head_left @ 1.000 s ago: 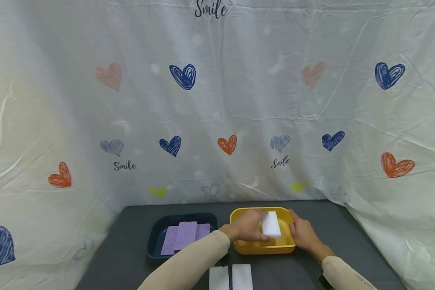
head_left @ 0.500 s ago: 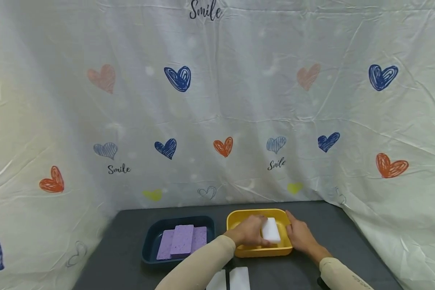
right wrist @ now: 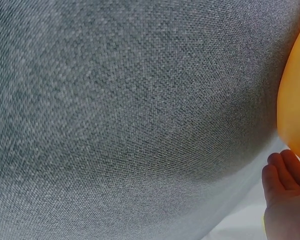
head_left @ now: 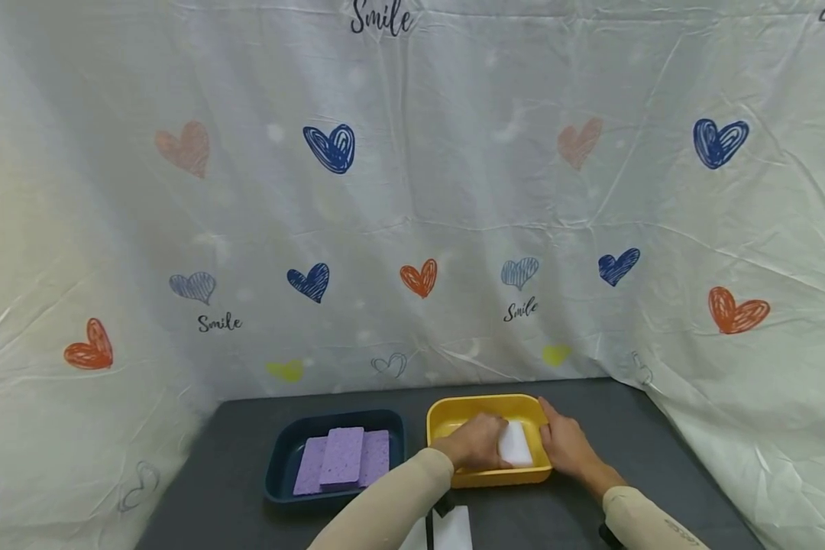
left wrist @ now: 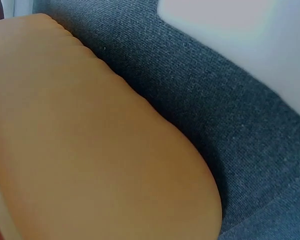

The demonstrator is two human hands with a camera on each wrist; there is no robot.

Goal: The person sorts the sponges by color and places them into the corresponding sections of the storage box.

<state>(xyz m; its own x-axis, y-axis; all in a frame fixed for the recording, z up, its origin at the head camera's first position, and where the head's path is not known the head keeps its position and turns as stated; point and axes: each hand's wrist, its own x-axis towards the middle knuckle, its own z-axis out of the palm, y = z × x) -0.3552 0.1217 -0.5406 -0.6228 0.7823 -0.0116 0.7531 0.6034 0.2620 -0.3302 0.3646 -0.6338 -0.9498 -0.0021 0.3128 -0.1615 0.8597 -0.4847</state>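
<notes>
Inside the yellow container, my left hand grips a white block-shaped sponge low near the floor. Its fingertips are partly hidden behind the sponge and wrist. My right hand holds the container's right wall, thumb at the rim; in the right wrist view, the fingers lie along the outside of the yellow wall. The left wrist view is mostly filled by the container's outer wall.
Left of the yellow container stands a dark blue container with purple sponges in it, one on top of others. White blocks lie on the dark grey table in front, partly covered by the left sleeve. A heart-printed curtain hangs behind.
My left hand has lowered the white sponge deeper into the yellow container. The right hand stays at the container's right side. The head view has shifted slightly.
</notes>
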